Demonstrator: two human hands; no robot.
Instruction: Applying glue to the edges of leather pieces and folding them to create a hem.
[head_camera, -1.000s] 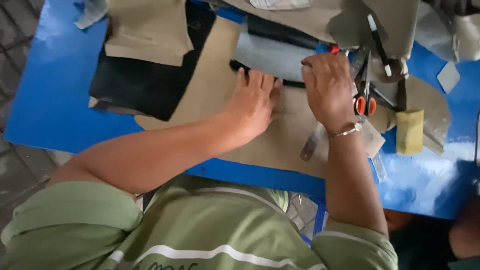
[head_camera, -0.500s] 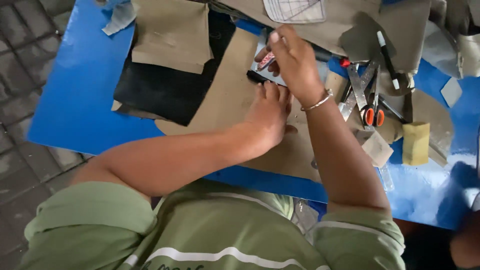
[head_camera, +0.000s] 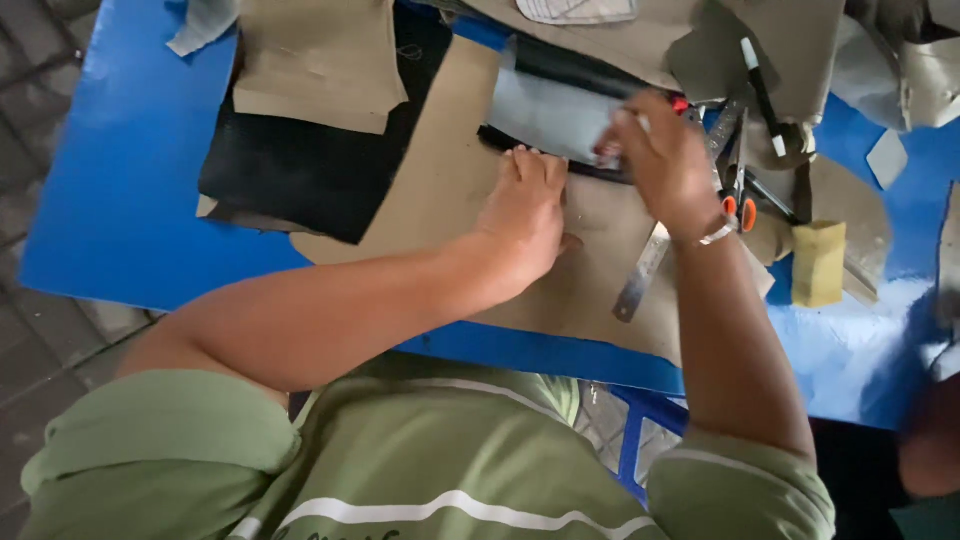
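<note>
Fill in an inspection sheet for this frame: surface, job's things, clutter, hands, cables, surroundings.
Surface: blue table, largely covered by tan sheets.
Job's things: grey piece lying over a black strip on a tan sheet.
Clutter: black sheet, metal ruler, orange-handled scissors, marker pen, yellow block, loose tan offcuts.
Hands: left hand pressed flat at the grey piece's lower edge; right hand at its right end, fingers curled, whatever it pinches too blurred to tell.
Cables: nothing seen.
Surroundings: paved floor; another person's arm at the right edge.
</note>
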